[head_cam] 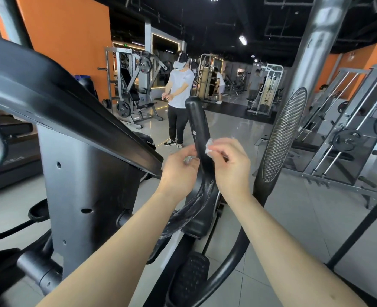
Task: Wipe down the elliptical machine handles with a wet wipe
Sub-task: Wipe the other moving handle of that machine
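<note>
Head view: both bare forearms reach forward to the black handle (pixel 199 127) of the elliptical, mid-frame; handle stands near upright, rounded top end free; lower part bends down and left toward the machine body; whitish streaks (pixel 195 204) on that bend, below the hands.

Right hand (pixel 229 167) is on the right side of handle; thumb and fingers pinch a crumpled white wipe (pixel 209 149); wipe touches the handle's right edge, about mid-length, just above the bend.

Left hand (pixel 178 171) is on the left side of handle; fingers curled, pinching a small grey crumpled scrap (pixel 188 160) just beside the handle; cannot tell if scrap is part of the wipe or separate; cannot tell if left fingers touch the handle. Hands face each other, handle between them.

Around: big black slanted console (pixel 50 91) upper left; grey column (pixel 83 173) under it; black pedal (pixel 192 275) low centre; silver post (pixel 316 52) right of the hands, with a ribbed oval grip (pixel 285 134); glossy tile floor (pixel 304 218). Person (pixel 179 89) in white shirt, dark trousers and headset stands well behind the handle; weight rack (pixel 130 85) back left by orange wall (pixel 61 29); more racks (pixel 349 140) far right; other people far back, small and blurred.
</note>
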`<state>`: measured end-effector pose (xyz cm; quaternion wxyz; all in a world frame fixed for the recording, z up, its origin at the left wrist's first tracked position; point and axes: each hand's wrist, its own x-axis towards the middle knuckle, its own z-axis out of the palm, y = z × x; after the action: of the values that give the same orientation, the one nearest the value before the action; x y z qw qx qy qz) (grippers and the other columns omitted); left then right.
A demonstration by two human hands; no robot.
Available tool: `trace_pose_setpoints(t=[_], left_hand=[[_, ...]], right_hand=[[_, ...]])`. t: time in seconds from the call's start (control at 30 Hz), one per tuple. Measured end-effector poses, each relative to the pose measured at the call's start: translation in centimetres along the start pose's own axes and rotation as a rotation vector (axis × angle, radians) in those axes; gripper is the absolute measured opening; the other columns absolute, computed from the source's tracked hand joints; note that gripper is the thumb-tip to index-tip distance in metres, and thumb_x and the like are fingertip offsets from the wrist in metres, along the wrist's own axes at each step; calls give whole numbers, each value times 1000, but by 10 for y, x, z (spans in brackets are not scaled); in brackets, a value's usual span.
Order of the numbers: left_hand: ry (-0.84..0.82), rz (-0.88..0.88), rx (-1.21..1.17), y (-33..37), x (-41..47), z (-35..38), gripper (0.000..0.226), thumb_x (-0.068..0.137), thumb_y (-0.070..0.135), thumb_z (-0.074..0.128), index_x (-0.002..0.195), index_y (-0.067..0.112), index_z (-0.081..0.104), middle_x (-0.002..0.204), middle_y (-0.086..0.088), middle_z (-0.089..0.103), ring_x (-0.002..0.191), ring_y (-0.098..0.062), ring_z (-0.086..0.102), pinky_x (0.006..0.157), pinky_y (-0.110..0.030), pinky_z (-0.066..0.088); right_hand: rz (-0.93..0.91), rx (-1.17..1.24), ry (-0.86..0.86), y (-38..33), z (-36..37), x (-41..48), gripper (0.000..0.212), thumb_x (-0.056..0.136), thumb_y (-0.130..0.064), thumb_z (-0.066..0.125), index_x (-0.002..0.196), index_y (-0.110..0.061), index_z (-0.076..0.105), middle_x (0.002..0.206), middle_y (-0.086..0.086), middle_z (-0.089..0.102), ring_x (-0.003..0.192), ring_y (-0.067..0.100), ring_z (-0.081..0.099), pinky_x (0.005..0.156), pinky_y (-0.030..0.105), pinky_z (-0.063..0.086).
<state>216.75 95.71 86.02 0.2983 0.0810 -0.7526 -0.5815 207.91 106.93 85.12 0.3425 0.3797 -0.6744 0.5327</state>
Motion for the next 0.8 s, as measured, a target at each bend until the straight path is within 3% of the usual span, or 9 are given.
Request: trace_pose_setpoints(t=[0.1,0.17,0.27,0.4,0.43,0.53,0.63,0.73,0.8], left_hand=[[-9,8,-6,-1,0,0,48,101,2,46,109,42,71,58,27,61,48,4,52,60,-19,42],[-18,22,-12,-3,-1,0,49,101,0,45,108,42,71,59,28,61,48,5,52,56,-12,42],[-32,4,-33,-6,-2,2,54,100,0,45,102,47,72,65,31,64,56,9,58,65,-10,45],[-46,-34,-34,-7,-4,4,58,99,5,44,105,57,70,82,33,69,72,2,68,81,-15,53],[-49,-30,-37,-7,-4,4,61,99,5,44,101,60,70,83,34,69,70,4,67,74,-13,52],[-47,-18,-19,-7,-5,4,68,98,7,46,88,71,67,88,34,71,61,8,60,62,-14,44],[-59,-3,3,-7,-6,3,63,99,8,47,92,67,69,92,34,71,60,4,58,62,-14,46],[-93,8,24,-10,-5,1,57,100,11,46,101,62,70,94,31,72,66,-19,48,59,-31,49],[-102,6,26,-13,-3,0,55,100,9,45,107,57,72,96,30,73,64,-21,47,58,-31,47]], right_hand=[[-7,-17,22,15,-4,-21,13,91,7,69,89,-3,77,99,0,69,99,17,68,89,27,53],[32,-34,6,20,-4,-41,13,92,7,69,89,-2,78,100,2,70,101,22,70,92,31,54],[126,-52,-52,27,-9,-68,12,91,7,70,89,-2,78,100,4,71,104,17,70,97,29,53],[353,-135,-266,27,-22,-100,20,90,5,70,87,-14,76,92,-7,68,85,8,66,78,31,54],[392,-130,-267,22,-24,-100,18,92,-4,71,88,-22,73,89,-10,67,82,8,65,75,31,54],[333,-113,-56,11,-22,-69,13,94,-31,71,84,-31,63,86,-9,64,79,8,62,71,21,48],[164,-40,62,11,-6,-44,3,90,-13,78,91,-13,75,101,-4,58,87,9,63,79,15,47],[178,-61,44,21,7,-58,11,92,-5,76,102,-8,78,105,-1,58,86,14,64,80,22,51],[182,-82,54,26,8,-74,12,92,-2,74,101,-8,79,102,-3,60,83,10,63,78,22,51]])
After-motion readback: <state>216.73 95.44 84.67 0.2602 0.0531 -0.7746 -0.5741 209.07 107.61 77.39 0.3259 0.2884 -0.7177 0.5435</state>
